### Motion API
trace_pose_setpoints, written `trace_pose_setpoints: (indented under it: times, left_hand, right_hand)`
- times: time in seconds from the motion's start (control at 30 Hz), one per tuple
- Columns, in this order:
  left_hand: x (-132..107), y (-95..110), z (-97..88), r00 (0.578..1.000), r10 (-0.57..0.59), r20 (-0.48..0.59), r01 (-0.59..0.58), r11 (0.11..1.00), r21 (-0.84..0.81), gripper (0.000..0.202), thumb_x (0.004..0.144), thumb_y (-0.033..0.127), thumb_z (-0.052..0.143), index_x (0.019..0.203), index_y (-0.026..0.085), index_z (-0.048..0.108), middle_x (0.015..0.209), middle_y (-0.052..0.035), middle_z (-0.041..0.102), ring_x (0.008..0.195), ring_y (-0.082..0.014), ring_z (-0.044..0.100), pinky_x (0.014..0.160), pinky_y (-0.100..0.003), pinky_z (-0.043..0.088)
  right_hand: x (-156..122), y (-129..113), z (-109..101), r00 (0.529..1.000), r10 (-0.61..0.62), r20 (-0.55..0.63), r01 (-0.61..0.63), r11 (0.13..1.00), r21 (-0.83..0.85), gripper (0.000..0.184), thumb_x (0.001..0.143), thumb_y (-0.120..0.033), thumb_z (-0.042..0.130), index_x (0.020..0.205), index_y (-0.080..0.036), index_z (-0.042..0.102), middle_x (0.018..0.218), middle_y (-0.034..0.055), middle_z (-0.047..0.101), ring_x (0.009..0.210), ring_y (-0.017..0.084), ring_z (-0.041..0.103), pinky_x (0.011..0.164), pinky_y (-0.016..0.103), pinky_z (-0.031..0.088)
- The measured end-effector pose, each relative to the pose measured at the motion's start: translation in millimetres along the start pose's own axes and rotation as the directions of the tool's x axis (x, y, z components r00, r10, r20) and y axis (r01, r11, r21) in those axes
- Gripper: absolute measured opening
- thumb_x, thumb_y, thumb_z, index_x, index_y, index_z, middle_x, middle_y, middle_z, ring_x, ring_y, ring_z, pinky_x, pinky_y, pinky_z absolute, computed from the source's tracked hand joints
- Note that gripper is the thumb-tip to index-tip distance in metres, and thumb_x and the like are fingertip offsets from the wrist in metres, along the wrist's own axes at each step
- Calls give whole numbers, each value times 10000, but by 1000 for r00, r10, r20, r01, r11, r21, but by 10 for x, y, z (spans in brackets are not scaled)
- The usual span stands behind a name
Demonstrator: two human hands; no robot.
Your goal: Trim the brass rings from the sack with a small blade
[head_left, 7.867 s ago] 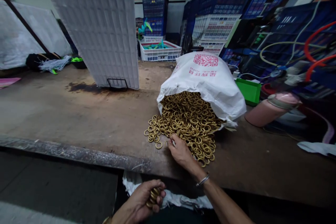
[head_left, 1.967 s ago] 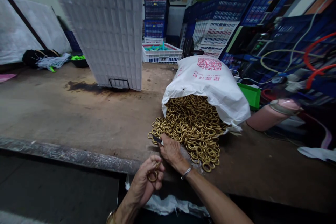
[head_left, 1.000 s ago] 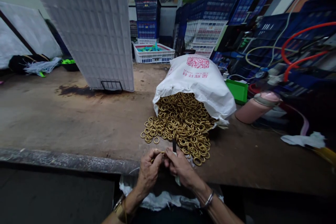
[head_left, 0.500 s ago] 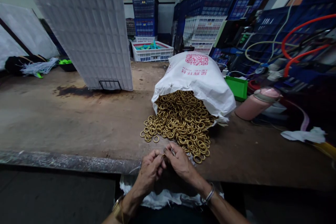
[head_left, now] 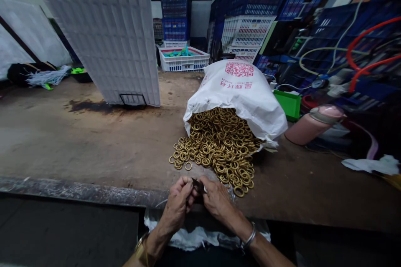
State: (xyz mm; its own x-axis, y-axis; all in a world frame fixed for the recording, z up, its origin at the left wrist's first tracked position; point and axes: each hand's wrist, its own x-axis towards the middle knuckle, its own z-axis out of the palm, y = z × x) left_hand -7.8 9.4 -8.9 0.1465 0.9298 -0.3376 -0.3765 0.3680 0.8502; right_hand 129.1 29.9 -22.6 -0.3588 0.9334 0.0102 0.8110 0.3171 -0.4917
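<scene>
You work with both hands drawn together above the near edge of the table, just short of the pile of rings. Your right hand grips a small dark blade, its tip pointing left toward your other fingers. Your left hand is curled, thumb against forefinger; whether a ring sits inside that pinch you cannot tell from here, as the fingers hide it.

The rings spill from the mouth of the white bag, which lies right of the middle, and spread toward you across the table. One ring lies on the near left fringe of the pile, just beyond your fingertips.

To do this close work well, keep the left pinch firm and the thumb out of the blade's line. Short, light strokes would probably serve better than one hard push, since small round metal tends to turn in the fingers. Bracing one hand against the other should steady the tip. Working slightly left of the pile would likely keep your right knuckles from knocking rings loose.
</scene>
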Motion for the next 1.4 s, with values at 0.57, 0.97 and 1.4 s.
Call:
trace_pose_setpoints:
  times: [0.57,0.97,1.4]
  left_hand:
    - [-175,104,-72,997,-51,54,61,974,-216,255,732,395,567,714,160,468,708,2,551,412,-31,365,335,-151,242]
    - [-94,122,-266,987,-150,55,158,869,-469,146,709,270,609,748,139,558,725,-18,562,578,-90,521,429,-172,380]
    - [37,13,-129,993,20,-118,-17,999,30,325,682,434,606,836,165,509,595,43,510,455,-68,469,323,-132,327]
  right_hand:
    - [427,-200,-107,993,120,-1,-117,972,-204,213,757,-120,408,949,-173,481,745,39,635,652,152,583,532,236,267]
    - [576,-205,-44,991,129,-24,-132,979,-154,165,806,-250,441,963,-199,431,794,34,625,717,160,591,570,230,307]
    - [91,-120,-140,999,16,-40,-4,961,278,75,728,-145,401,734,-202,449,626,-37,479,573,108,432,540,207,300]
